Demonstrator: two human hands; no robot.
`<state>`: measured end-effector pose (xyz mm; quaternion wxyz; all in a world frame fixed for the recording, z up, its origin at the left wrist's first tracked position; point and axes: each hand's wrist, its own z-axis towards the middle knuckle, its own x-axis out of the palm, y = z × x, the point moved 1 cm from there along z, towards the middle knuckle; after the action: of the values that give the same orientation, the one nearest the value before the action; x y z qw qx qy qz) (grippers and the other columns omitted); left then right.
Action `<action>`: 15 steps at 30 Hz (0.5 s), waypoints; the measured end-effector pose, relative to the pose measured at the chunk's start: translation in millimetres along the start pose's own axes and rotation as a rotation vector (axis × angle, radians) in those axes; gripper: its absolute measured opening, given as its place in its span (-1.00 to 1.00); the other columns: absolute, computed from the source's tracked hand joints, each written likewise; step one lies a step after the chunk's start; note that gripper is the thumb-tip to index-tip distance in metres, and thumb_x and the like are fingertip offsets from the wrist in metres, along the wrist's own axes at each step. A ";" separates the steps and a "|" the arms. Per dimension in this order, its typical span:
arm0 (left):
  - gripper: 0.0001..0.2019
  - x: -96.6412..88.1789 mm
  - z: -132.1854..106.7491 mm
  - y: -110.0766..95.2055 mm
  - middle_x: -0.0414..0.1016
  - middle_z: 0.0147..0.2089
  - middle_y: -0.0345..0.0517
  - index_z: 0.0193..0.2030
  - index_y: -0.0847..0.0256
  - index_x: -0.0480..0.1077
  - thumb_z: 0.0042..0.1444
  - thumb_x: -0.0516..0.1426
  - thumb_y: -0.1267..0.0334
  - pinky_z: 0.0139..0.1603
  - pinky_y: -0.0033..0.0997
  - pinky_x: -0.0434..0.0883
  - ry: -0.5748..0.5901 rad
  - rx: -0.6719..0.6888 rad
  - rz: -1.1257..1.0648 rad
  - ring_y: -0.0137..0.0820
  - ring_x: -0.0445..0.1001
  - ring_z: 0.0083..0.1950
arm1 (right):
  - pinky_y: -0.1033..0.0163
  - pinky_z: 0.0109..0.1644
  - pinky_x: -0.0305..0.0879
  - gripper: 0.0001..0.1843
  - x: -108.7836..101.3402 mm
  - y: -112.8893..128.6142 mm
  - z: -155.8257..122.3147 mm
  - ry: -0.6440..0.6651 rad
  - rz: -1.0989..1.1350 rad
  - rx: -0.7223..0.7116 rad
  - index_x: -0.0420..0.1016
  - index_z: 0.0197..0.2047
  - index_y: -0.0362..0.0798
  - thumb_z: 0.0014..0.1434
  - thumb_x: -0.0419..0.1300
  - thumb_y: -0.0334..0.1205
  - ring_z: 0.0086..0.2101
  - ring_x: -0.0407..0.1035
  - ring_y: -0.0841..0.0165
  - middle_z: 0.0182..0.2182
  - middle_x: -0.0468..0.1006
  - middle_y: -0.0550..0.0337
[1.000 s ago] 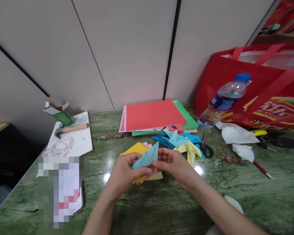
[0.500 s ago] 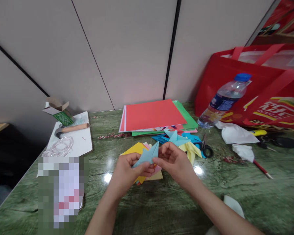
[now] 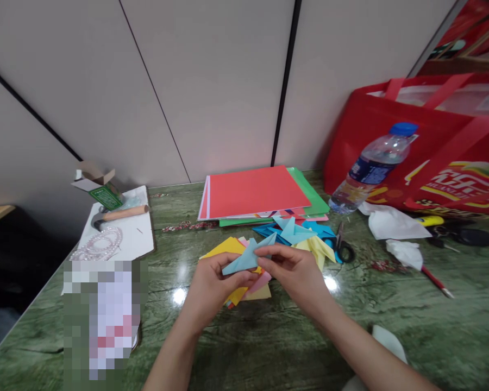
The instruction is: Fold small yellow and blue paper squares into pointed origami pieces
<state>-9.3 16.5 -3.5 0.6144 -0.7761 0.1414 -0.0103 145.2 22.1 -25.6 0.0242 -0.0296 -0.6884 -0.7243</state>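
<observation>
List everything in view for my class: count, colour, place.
Folded paper: one, light blue, centre
Folded pieces: several, blue and yellow, right of centre
Small sheets: several, mainly yellow, below folded paper
Large sheets: several, red uppermost, far centre
Scissors: one pair, dark, beside folded pieces
Bag: one, red, right
Bottle: one, clear, before bag
Tissues: two, white, right
Stick: one, red, by tissues
Keys: uncounted, dark, right
Board: one, white, left
Box: one, green, on board
Wooden-handled tool: one, brown, on board
Beads: uncounted, pale, on board
Blurred patch: contents unclear, left
Tabletop: one, green, underneath
Wall: grey, behind
Left hand: one, on folded paper
Right hand: one, likewise
</observation>
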 end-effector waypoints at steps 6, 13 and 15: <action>-0.83 2.3 -1.2 1.3 0.61 -0.34 -0.04 -0.28 0.28 0.48 -0.07 0.20 0.32 -0.21 -0.32 0.46 0.016 -0.056 -0.175 -0.25 0.56 -0.28 | 0.24 -0.25 0.40 -0.89 -0.2 -1.2 -0.9 0.000 0.028 0.025 0.56 -0.43 -0.03 -0.13 0.26 -0.31 -0.37 0.45 0.34 -0.44 0.59 0.21; -0.81 5.1 -1.1 0.4 0.61 -0.33 0.01 -0.28 0.35 0.47 -0.06 0.21 0.31 -0.18 -0.30 0.48 0.040 -0.080 -0.284 -0.25 0.56 -0.27 | 0.25 -0.25 0.40 -0.89 -1.4 -6.3 1.3 -0.002 0.059 0.047 0.55 -0.43 -0.03 -0.13 0.26 -0.32 -0.37 0.45 0.35 -0.44 0.59 0.22; -0.81 5.6 0.0 2.4 0.61 -0.34 -0.01 -0.28 0.34 0.48 -0.08 0.21 0.31 -0.18 -0.32 0.48 0.033 -0.077 -0.301 -0.27 0.56 -0.28 | 0.25 -0.29 0.40 -0.87 -1.1 -7.5 1.5 0.005 0.057 0.044 0.54 -0.42 -0.05 -0.15 0.27 -0.31 -0.41 0.43 0.36 -0.46 0.57 0.21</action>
<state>-4.4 14.6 -6.7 0.5731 -0.8114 0.0339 -0.1095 145.7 24.0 -33.0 0.0470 -0.0470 -0.7029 -0.7082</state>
